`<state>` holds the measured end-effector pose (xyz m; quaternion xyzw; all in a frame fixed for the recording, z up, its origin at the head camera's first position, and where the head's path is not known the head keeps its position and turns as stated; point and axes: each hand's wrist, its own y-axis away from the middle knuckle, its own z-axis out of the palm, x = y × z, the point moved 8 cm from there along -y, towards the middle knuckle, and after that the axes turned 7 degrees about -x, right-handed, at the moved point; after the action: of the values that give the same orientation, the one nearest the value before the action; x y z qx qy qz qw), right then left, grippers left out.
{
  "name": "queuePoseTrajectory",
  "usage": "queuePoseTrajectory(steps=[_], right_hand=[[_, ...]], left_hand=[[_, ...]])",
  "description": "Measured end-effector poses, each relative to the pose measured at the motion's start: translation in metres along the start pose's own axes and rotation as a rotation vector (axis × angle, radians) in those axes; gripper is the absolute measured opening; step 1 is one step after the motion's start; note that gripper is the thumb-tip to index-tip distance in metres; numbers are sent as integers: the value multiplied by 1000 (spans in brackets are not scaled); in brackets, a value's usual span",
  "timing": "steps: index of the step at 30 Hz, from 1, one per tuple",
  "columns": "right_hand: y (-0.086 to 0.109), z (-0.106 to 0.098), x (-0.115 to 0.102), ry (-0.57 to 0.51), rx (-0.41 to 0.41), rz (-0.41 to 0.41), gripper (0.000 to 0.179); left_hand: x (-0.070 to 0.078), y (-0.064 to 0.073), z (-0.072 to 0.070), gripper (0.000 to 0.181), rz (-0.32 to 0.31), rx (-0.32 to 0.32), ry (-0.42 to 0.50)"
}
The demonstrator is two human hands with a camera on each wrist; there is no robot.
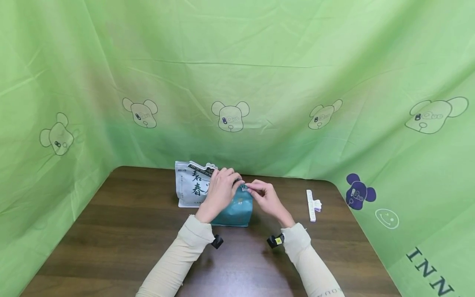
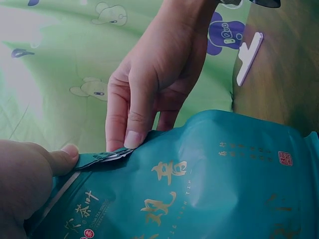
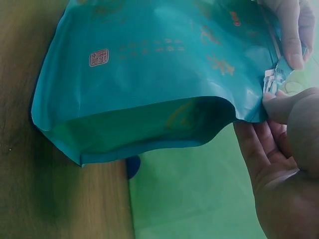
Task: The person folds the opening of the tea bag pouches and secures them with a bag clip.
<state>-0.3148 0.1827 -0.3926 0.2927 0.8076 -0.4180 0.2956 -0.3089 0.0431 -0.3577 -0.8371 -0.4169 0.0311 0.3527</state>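
A teal tea pouch (image 1: 233, 214) with gold lettering stands on the table between both hands. Its top edge is bent over in a crumpled fold (image 2: 107, 158). My left hand (image 1: 220, 190) grips the top of the pouch from the left, thumb along the fold; its other fingers are partly hidden. At the top right corner my right hand (image 1: 268, 200) pinches the fold between thumb and fingers, as the right wrist view shows. The pouch's gusseted side (image 3: 149, 127) faces the right wrist camera.
Behind the left hand a white pouch (image 1: 187, 187) with dark characters stands, a black-striped clip (image 1: 200, 168) across its top. A white sealing clip (image 1: 311, 206) lies at the table's right. Green printed cloth (image 1: 230, 74) hangs around the brown wooden table (image 1: 111, 239).
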Motion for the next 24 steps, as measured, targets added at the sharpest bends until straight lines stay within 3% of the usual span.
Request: queuePoseTrajectory(steps=[6, 13, 15, 19, 24], right_hand=[[1, 1, -1, -4, 13, 9, 22], [10, -4, 44, -22, 40, 85, 18], [12, -6, 47, -14, 46, 102, 16], [13, -6, 42, 18, 50, 80, 17], [10, -5, 13, 31, 46, 37, 16]], left_hand=[[-1, 1, 1, 9, -4, -13, -2], [-1, 1, 0, 9, -9, -21, 18], [0, 1, 0, 8, -10, -20, 18], [0, 0, 0, 7, -5, -10, 9], [-1, 0, 1, 7, 2, 7, -5]])
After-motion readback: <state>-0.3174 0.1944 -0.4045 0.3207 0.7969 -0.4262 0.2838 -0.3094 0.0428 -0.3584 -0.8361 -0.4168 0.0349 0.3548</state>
